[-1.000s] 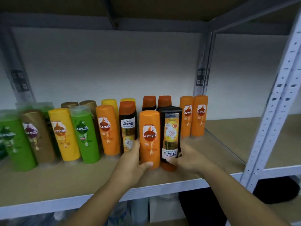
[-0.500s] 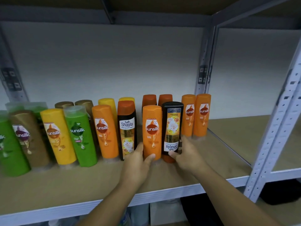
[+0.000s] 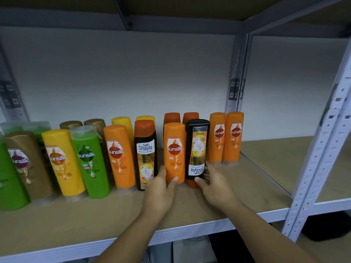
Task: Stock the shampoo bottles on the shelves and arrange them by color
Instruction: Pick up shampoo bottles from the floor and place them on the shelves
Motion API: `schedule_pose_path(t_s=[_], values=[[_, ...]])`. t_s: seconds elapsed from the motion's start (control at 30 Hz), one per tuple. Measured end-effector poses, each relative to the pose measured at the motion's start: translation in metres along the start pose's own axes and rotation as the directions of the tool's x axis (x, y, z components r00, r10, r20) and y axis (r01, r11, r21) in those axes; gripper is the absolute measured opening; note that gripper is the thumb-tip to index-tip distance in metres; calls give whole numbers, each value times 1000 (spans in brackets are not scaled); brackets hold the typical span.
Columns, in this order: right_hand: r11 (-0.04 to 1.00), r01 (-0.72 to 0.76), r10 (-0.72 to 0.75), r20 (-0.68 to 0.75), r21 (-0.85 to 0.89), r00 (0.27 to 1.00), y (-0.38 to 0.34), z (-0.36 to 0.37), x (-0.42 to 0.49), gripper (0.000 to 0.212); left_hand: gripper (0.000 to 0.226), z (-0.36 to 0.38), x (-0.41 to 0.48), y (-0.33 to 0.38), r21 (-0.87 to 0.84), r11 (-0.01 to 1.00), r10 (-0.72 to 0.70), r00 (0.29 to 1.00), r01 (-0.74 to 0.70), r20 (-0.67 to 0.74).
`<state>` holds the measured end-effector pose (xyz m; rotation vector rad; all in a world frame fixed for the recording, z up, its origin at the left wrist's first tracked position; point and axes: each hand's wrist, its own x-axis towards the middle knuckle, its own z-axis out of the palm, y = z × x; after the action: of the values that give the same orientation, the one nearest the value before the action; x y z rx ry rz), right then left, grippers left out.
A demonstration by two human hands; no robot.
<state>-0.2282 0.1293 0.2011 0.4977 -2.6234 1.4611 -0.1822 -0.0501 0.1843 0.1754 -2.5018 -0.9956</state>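
Note:
My left hand (image 3: 161, 190) grips the base of an orange Sunsilk bottle (image 3: 174, 149) standing on the wooden shelf (image 3: 114, 219). My right hand (image 3: 214, 185) holds the bottom of a black Safi Shayla bottle (image 3: 197, 149) that stands upside down on its orange cap, right beside the orange one. Left of them stands an upright black Safi Shayla bottle (image 3: 145, 154), then orange (image 3: 118, 156), green (image 3: 89, 160), yellow (image 3: 61, 162) and brown (image 3: 26, 164) Sunsilk bottles. Two orange bottles (image 3: 227, 137) stand to the right.
A second row of brown, yellow and dark orange bottles stands behind, partly hidden. A grey perforated upright (image 3: 321, 160) rises at the right, with another wooden shelf bay (image 3: 281, 160) beyond it. The white back wall closes the shelf. Bare board lies along the front edge.
Both hands have pushed the orange and the upside-down black bottle a little deeper onto the shelf, closer to the row. My view has tilted slightly upward.

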Motion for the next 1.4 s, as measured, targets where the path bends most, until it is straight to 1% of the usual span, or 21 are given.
schedule_pose_path(t_s=[0.23, 0.33, 0.4, 0.5, 0.6, 0.67, 0.77, 0.8, 0.87, 0.9, 1.0, 1.13, 1.23, 1.3, 1.4], values=[[996, 10, -13, -29, -90, 1000, 4, 11, -2, 55, 60, -7, -5, 4, 62, 998, -8, 1000, 6, 29], [986, 1, 0, 7, -167, 1000, 5, 13, -5, 56, 65, -12, -14, 3, 112, 994, -9, 999, 3, 52], [964, -13, 26, 46, -264, 999, 6, 15, -9, 60, 70, -16, -21, 1, 134, 991, 19, 997, -28, 72], [912, -22, 60, 79, -409, 995, 7, 18, -17, 74, 72, -24, -30, -1, 198, 977, 56, 990, -80, 128], [850, 14, 44, 98, -526, 994, 6, 21, -28, 78, 72, -30, -40, -3, 231, 965, 70, 972, -123, 225], [798, 59, 33, 141, -599, 989, 2, 21, -37, 75, 67, -32, -46, -5, 241, 955, 98, 953, -170, 285], [698, 163, 12, 238, -698, 971, 1, 24, -53, 90, 55, -32, -51, -5, 328, 905, 151, 926, -271, 346], [689, 183, 9, 260, -701, 966, 0, 24, -59, 86, 54, -33, -54, -3, 360, 884, 156, 913, -299, 376], [696, 208, 11, 300, -687, 954, -3, 23, -70, 67, 55, -33, -61, -3, 407, 848, 158, 895, -339, 417], [697, 228, 0, 318, -680, 948, -6, 21, -78, 63, 55, -32, -66, -3, 416, 838, 166, 891, -353, 422], [697, 281, -14, 379, -659, 925, -11, 16, -100, 61, 54, -33, -80, -4, 424, 823, 192, 887, -378, 420], [722, 310, -42, 409, -618, 912, -17, 10, -132, 62, 56, -37, -110, 3, 426, 791, 259, 872, -439, 416], [758, 290, -29, 413, -584, 910, -19, 4, -157, 62, 55, -41, -132, 9, 359, 827, 282, 872, -432, 399], [753, 276, 7, 428, -597, 904, -16, -1, -175, 61, 49, -41, -146, 9, 306, 852, 296, 874, -424, 386], [743, 236, 116, 467, -627, 877, -5, -5, -205, 61, 41, -38, -172, 1, 290, 866, 261, 862, -408, 435]])
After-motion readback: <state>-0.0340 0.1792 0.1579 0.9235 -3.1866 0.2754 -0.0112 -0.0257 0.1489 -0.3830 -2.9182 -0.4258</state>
